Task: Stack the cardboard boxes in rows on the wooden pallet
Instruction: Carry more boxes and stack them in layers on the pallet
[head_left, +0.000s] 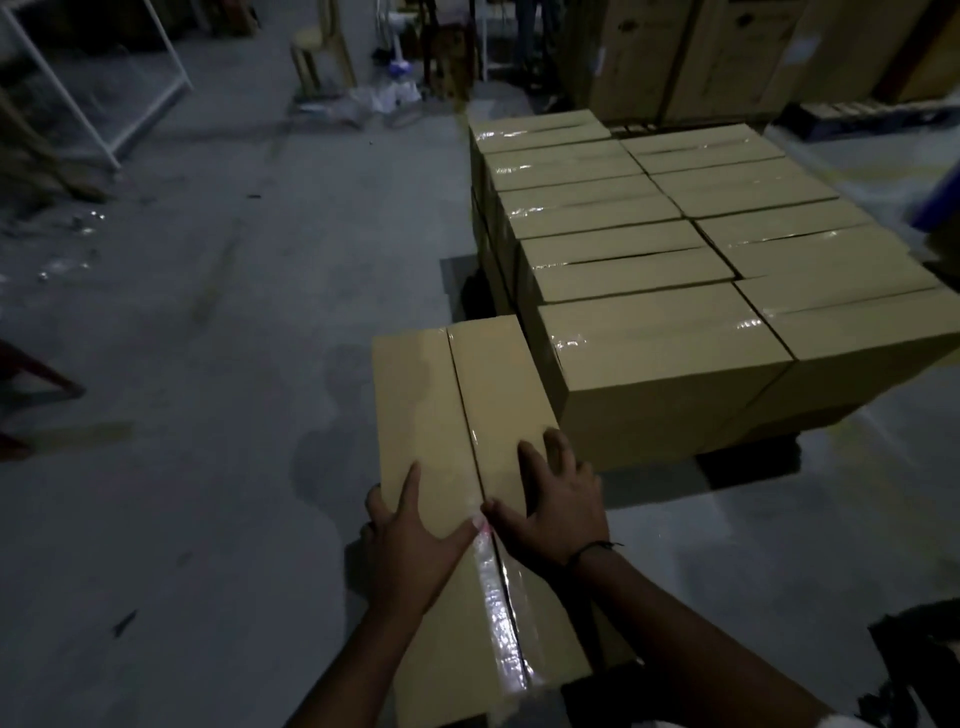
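Box (441, 405) lower centre, near stacked boxes (649, 270) at right. Left hand (410, 535), right hand (558, 501) pressed flat on its top, arms outstretched, thumbs near taped seam (497, 613); both grips wide, fingers spread.

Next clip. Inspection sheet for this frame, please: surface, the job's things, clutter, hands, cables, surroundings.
Surface: grey concrete floor, dark stains near the front box.
Job's things: long cardboard box in front, taped along its seam; stack of boxes in two rows to its right; the pallet beneath is lost in shadow.
Clutter: plastic scraps on the floor at left; more wrapping farther back.
Hands: left hand and right hand both rest spread on the front box's top, either side of the seam.
Cables: nothing seen.
Surroundings: dim light; white metal frame far left, pale chair, large cartons behind the stack.
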